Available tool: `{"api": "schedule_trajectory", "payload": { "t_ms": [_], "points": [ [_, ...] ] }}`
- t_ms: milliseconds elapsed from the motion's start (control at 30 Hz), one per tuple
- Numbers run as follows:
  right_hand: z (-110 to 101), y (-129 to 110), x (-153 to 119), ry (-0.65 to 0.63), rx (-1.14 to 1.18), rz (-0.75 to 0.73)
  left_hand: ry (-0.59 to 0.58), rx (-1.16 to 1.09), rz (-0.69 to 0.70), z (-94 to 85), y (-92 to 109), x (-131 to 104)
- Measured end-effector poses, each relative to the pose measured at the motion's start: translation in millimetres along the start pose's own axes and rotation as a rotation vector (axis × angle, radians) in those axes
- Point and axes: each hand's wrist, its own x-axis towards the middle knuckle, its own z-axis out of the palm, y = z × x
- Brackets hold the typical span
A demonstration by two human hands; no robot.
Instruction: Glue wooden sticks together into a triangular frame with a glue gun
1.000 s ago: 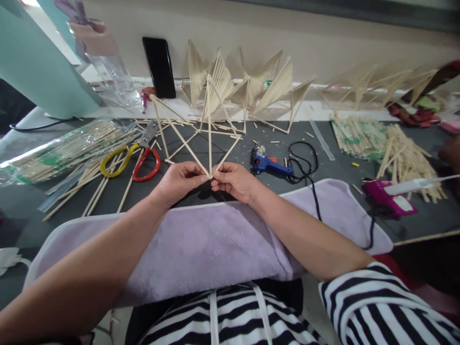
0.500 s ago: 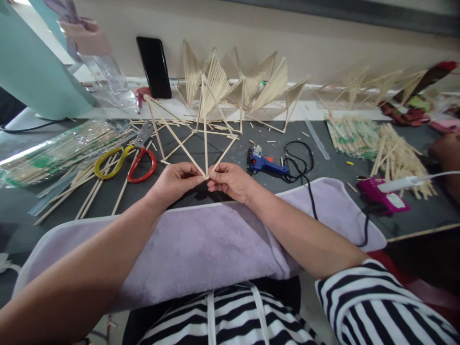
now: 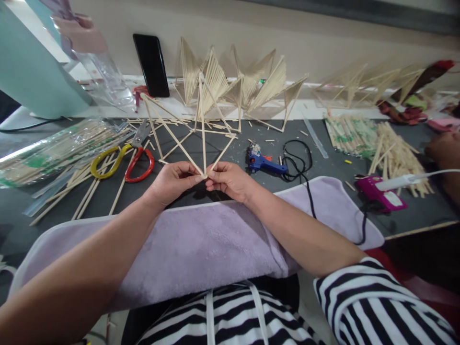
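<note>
A frame of thin wooden sticks (image 3: 203, 127) stands on the dark table in front of me, its sticks meeting at a near bottom corner. My left hand (image 3: 176, 182) pinches that corner from the left, thumb and finger closed on the stick ends. From the right, my right hand (image 3: 228, 181) pinches the same joint, fingertips almost touching those of the left. The fingers hide part of the joint. To the right of my hands lies a blue glue gun (image 3: 266, 163) with a black cord. Scissors (image 3: 124, 160) with yellow and red handles lie to the left.
Finished stick structures (image 3: 244, 86) stand along the wall beside a leaning phone (image 3: 151, 64). Bagged sticks (image 3: 61, 148) lie left, a loose stick pile (image 3: 398, 158) right. A purple power adapter (image 3: 381, 194) and lilac cloth (image 3: 201, 244) are near. Another person's hand (image 3: 445, 151) shows far right.
Both hands keep their pinch on the stick frame's corner. The whole view has shifted very slightly; nothing was let go or picked up.
</note>
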Motion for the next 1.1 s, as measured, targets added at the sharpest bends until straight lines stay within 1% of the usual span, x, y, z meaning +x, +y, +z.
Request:
{"api": "schedule_trajectory", "payload": {
  "t_ms": [200,567,833,1100],
  "points": [
    [0.5,-0.2,0.1,0.004,0.021,-0.002,0.0,-0.002,-0.021,-0.1,1.2,-0.8],
    [-1.3,0.9,1.3,-0.012,0.031,-0.009,-0.011,0.005,-0.011,-1.1,0.6,-1.1],
    [-1.0,0.9,0.4,-0.014,0.028,-0.011,0.008,0.004,-0.031,1.1,4.1,-0.7],
    [-1.0,0.4,1.3,-0.001,0.035,-0.003,0.005,-0.007,-0.044,-0.2,0.9,0.2]
  ]
}}
